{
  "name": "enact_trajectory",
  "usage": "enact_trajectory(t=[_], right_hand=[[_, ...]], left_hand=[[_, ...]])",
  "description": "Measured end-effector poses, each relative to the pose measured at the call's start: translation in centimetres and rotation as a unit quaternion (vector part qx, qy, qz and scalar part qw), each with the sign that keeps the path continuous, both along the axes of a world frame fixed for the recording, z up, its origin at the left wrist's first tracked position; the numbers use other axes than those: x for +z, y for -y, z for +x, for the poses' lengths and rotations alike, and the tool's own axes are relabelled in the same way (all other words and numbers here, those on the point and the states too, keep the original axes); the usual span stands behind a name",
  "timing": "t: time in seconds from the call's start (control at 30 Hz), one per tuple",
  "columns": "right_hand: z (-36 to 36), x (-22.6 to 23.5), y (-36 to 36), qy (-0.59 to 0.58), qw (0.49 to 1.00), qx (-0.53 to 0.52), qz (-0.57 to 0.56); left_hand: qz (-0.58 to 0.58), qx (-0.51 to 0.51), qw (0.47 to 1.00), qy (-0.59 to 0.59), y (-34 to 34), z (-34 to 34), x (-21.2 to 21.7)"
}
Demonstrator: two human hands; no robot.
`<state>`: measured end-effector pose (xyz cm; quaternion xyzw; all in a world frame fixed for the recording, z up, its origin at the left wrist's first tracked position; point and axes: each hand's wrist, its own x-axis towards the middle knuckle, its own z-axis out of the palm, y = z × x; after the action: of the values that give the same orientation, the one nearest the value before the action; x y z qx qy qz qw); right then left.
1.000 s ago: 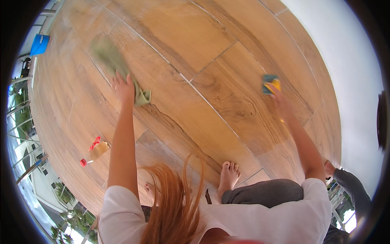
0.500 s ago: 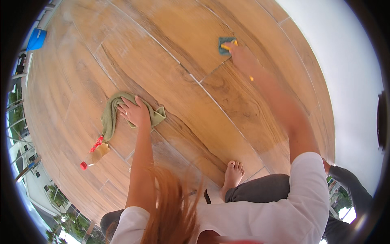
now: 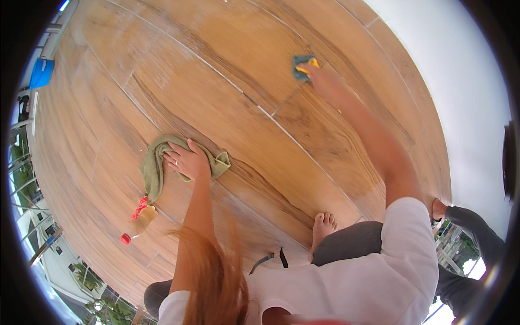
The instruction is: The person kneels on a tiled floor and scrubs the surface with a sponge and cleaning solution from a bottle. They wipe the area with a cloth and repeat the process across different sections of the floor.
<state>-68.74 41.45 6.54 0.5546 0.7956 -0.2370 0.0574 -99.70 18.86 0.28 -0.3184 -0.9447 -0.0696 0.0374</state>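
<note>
cloth (image 3: 153, 173): olive-green | scrubber (image 3: 299, 67): teal, yellow | floor (image 3: 254, 168): brown wood-grain | bucket (image 3: 41, 73): blue

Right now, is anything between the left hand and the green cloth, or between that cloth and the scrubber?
Nothing visible: the left hand lies on the green cloth, and only wood-look floor tiles separate the cloth from the teal-and-yellow scrubber.

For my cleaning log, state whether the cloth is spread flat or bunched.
Bunched: the cloth curves in a creased, uneven band on the floor, partly under the left fingers.
</note>
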Motion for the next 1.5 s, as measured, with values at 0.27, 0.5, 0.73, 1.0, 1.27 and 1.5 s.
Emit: enact_trajectory(t=[0.27, 0.5, 0.73, 1.0, 1.27, 1.5], right_hand=[[-0.1, 0.4, -1.0, 0.011, 0.999, 0.021, 0.03], [-0.3, 1.7, -0.5, -0.004, 0.999, 0.006, -0.046], [-2.3, 1.2, 0.8, 0.041, 0.995, 0.074, -0.045], [-3.5, 1.8, 0.9, -0.014, 0.999, 0.015, -0.046], [-4.5, 2.2, 0.3, -0.035, 0.99, -0.066, -0.121], [-3.0, 2.3, 0.5, -0.027, 0.998, 0.021, -0.059]], left_hand=[[-0.018, 0.0, 1.0, -0.011, -0.2, 0.0, -0.2], [-0.019, 0.005, 1.0, 0.001, 0.0, 0.4, 0.2], [-0.023, 0.013, 1.0, 0.0, 0.0, 0.2, 0.1], [-0.02, 0.0, 1.0, -0.017, -0.1, -0.3, -0.3], [-0.015, 0.0, 1.0, -0.012, 0.0, -0.1, -0.1], [-0.013, -0.003, 1.0, -0.008, -0.1, 0.2, -0.1]])
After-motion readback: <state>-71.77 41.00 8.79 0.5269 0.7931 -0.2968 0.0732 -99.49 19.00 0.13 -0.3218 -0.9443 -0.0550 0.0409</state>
